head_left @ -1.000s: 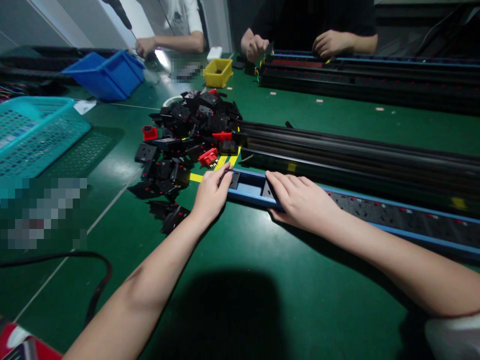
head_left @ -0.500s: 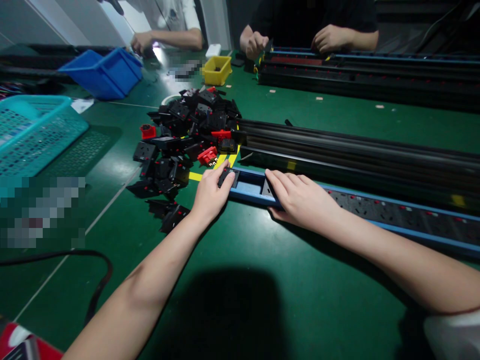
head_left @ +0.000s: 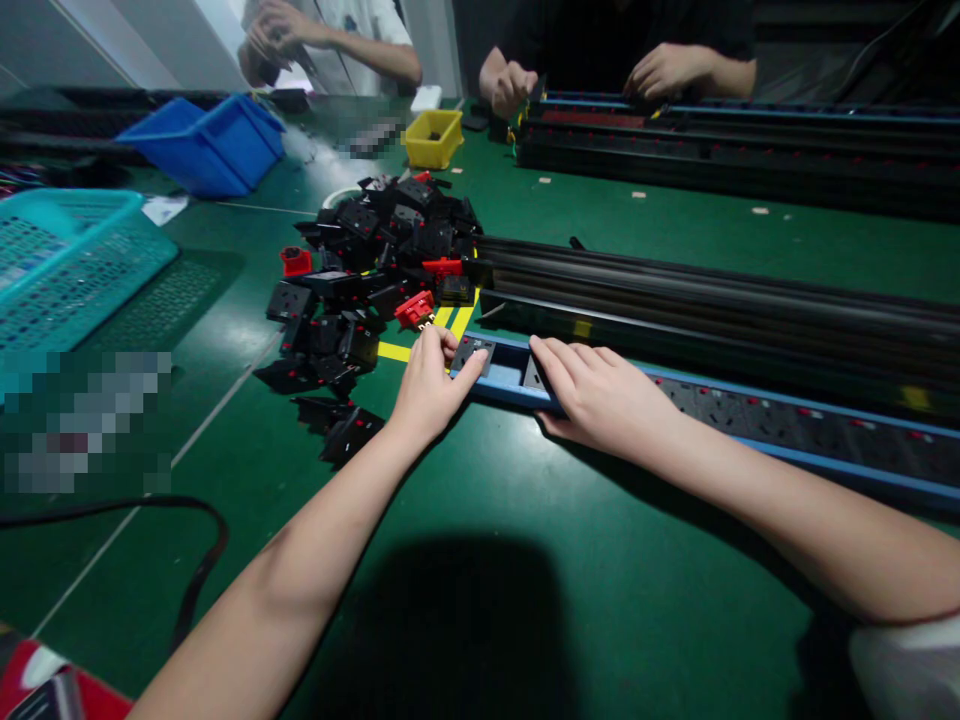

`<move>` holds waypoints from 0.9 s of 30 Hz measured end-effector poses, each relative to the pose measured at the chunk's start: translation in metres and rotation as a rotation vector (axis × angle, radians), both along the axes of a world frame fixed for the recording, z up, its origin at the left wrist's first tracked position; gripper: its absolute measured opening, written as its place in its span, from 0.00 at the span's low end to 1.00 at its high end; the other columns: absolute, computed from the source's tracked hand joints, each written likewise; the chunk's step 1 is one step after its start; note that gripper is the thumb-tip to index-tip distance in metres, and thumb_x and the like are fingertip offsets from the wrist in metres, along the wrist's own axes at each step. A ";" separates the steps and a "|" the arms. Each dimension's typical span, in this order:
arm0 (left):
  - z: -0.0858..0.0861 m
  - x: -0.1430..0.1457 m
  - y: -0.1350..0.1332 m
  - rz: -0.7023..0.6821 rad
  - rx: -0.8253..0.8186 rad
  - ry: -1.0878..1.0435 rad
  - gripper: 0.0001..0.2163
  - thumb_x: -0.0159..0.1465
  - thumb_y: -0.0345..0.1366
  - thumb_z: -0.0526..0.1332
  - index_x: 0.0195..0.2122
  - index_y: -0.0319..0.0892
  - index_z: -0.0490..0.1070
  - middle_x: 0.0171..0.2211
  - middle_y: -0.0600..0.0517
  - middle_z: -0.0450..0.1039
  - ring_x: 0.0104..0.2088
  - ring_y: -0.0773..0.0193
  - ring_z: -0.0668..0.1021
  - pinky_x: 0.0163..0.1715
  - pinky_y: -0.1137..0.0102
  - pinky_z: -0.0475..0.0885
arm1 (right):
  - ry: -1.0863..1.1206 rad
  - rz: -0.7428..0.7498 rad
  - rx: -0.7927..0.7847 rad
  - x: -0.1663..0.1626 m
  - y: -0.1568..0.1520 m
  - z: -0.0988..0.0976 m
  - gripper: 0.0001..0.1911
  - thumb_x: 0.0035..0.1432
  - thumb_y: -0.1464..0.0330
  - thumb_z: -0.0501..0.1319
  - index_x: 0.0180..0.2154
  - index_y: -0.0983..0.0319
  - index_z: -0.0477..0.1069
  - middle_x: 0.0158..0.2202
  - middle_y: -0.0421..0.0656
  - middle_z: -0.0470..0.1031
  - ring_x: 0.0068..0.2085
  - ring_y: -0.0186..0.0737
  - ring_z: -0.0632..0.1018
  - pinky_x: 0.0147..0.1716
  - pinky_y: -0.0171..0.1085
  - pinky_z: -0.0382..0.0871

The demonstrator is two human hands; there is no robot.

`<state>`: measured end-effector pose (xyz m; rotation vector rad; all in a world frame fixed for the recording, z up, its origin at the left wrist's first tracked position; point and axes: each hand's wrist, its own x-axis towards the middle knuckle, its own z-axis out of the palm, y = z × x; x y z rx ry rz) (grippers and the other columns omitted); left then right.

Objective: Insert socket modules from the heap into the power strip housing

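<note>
Left hand [head_left: 427,385] pinches a small black socket module [head_left: 472,352] by its edges at the open end of the blue rail [head_left: 825,455] on the table [head_left: 525,600]; right hand [head_left: 600,395], fingers flat, steadies the rail; the module appears light, rigid, best gripped by its sides.

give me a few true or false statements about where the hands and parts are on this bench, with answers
1. The left hand touches a black socket piece at the open end of the blue rail. True.
2. The right hand rests in the teal basket. False: it lies on the blue rail.
3. A pile of black and red parts lies left of the rail. True.
4. The yellow bin sits between the two hands. False: it stands at the far end of the green table.
</note>
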<state>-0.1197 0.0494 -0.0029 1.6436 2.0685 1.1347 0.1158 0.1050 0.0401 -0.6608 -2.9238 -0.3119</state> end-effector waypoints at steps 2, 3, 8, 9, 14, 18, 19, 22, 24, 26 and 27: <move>0.000 -0.002 0.001 -0.031 -0.031 -0.017 0.16 0.63 0.51 0.62 0.34 0.45 0.60 0.32 0.54 0.66 0.36 0.61 0.72 0.40 0.65 0.67 | -0.001 0.001 -0.003 0.000 0.000 0.000 0.38 0.64 0.63 0.56 0.66 0.81 0.54 0.61 0.66 0.68 0.52 0.59 0.76 0.48 0.49 0.70; 0.000 -0.003 0.001 -0.054 -0.043 -0.025 0.17 0.63 0.51 0.62 0.32 0.45 0.59 0.30 0.55 0.64 0.35 0.61 0.71 0.39 0.66 0.66 | -0.003 0.001 -0.003 0.000 0.000 0.000 0.38 0.64 0.63 0.56 0.66 0.81 0.54 0.62 0.66 0.68 0.52 0.60 0.76 0.48 0.49 0.70; 0.002 -0.005 0.002 -0.137 -0.037 -0.073 0.17 0.65 0.51 0.60 0.31 0.45 0.59 0.29 0.55 0.63 0.34 0.63 0.69 0.36 0.68 0.64 | -0.019 -0.004 0.002 -0.001 0.000 0.001 0.38 0.65 0.63 0.56 0.67 0.82 0.53 0.62 0.65 0.68 0.52 0.60 0.76 0.47 0.49 0.71; 0.003 -0.005 0.002 -0.172 -0.030 -0.070 0.16 0.66 0.51 0.59 0.31 0.45 0.60 0.30 0.55 0.65 0.34 0.62 0.70 0.37 0.68 0.64 | -0.020 -0.004 0.001 -0.001 0.000 0.001 0.38 0.65 0.63 0.56 0.67 0.82 0.53 0.62 0.65 0.68 0.52 0.60 0.76 0.47 0.49 0.71; 0.007 -0.001 0.000 -0.330 0.034 0.081 0.15 0.72 0.48 0.51 0.34 0.45 0.67 0.34 0.50 0.73 0.39 0.58 0.74 0.43 0.64 0.66 | -0.020 -0.004 -0.007 -0.001 0.000 0.002 0.38 0.64 0.63 0.57 0.67 0.82 0.53 0.62 0.66 0.67 0.53 0.60 0.76 0.48 0.49 0.71; 0.007 0.001 -0.003 -0.319 0.086 0.247 0.18 0.70 0.53 0.53 0.35 0.45 0.69 0.35 0.48 0.75 0.40 0.56 0.75 0.44 0.63 0.67 | -0.023 -0.008 0.002 0.000 -0.001 0.002 0.38 0.64 0.62 0.57 0.67 0.81 0.53 0.62 0.65 0.67 0.53 0.59 0.76 0.48 0.48 0.70; 0.006 0.002 -0.004 -0.303 0.079 0.282 0.19 0.67 0.56 0.56 0.36 0.44 0.70 0.36 0.48 0.76 0.40 0.55 0.76 0.43 0.64 0.67 | -0.026 -0.011 0.004 0.000 -0.001 0.002 0.38 0.64 0.62 0.57 0.67 0.81 0.53 0.62 0.65 0.67 0.52 0.59 0.76 0.48 0.48 0.70; 0.004 0.006 -0.008 -0.225 0.031 0.374 0.30 0.55 0.63 0.64 0.46 0.43 0.69 0.37 0.47 0.77 0.39 0.53 0.79 0.40 0.65 0.70 | -0.033 -0.016 0.005 -0.001 -0.001 0.002 0.37 0.65 0.62 0.56 0.66 0.81 0.53 0.62 0.65 0.68 0.52 0.59 0.76 0.47 0.47 0.70; 0.004 0.009 -0.010 -0.201 0.033 0.429 0.37 0.51 0.65 0.65 0.53 0.43 0.67 0.39 0.46 0.78 0.39 0.52 0.81 0.41 0.65 0.71 | -0.036 -0.018 0.002 -0.001 -0.001 0.002 0.37 0.65 0.62 0.56 0.66 0.81 0.53 0.62 0.65 0.68 0.52 0.59 0.76 0.47 0.47 0.70; 0.006 0.010 -0.011 -0.225 0.059 0.473 0.37 0.53 0.65 0.64 0.56 0.44 0.65 0.43 0.45 0.79 0.42 0.52 0.82 0.42 0.65 0.72 | -0.040 -0.020 -0.001 -0.001 -0.001 0.003 0.37 0.66 0.62 0.55 0.66 0.81 0.53 0.62 0.65 0.68 0.52 0.59 0.76 0.47 0.47 0.70; 0.008 0.010 -0.012 -0.245 0.075 0.490 0.35 0.55 0.64 0.63 0.56 0.44 0.65 0.45 0.45 0.79 0.44 0.52 0.82 0.44 0.65 0.72 | -0.042 -0.020 -0.002 -0.001 -0.002 0.004 0.36 0.66 0.62 0.55 0.66 0.81 0.54 0.62 0.65 0.68 0.52 0.59 0.76 0.47 0.47 0.70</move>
